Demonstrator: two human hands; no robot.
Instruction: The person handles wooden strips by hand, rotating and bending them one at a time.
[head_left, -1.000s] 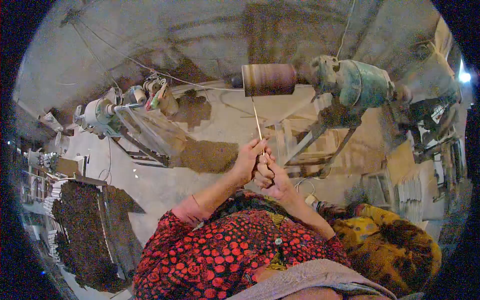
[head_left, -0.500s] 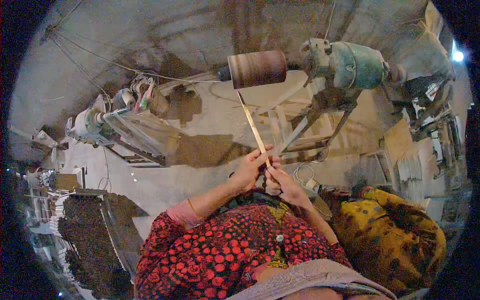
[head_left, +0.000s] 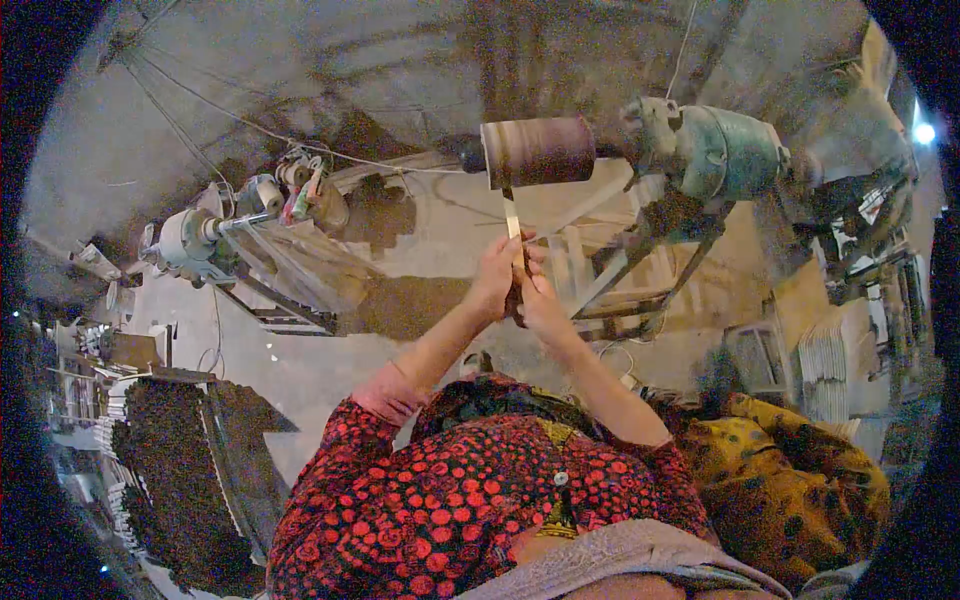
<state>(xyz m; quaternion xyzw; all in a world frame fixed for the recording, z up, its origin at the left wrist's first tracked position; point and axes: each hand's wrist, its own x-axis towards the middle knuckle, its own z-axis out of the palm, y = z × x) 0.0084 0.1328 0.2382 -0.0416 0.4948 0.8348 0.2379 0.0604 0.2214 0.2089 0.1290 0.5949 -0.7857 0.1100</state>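
Both my hands hold a narrow, shiny metal strip (head_left: 512, 214), which points away from me. My left hand (head_left: 492, 278) grips its left side, fingers closed near its middle. Just behind and to the right, my right hand (head_left: 541, 302) is closed round the near end. The strip's far end meets the lower edge of a brown sanding drum (head_left: 545, 153) and goes out of sight there; whether it touches the surface, I cannot tell. A green motor (head_left: 728, 158) carries the drum from the right.
Another motor (head_left: 190, 245) on a metal frame stands to the left. A dark stack (head_left: 185, 480) is at lower left. Yellow patterned cloth (head_left: 780, 465) lies at my right. Upright pale sheets (head_left: 825, 375) stand further right, and a cable (head_left: 300, 142) runs behind the drum.
Both hands have moved forward and up with the metal strip. Its far end, earlier in view just below the drum, is now at the drum's underside. My view has shifted slightly.
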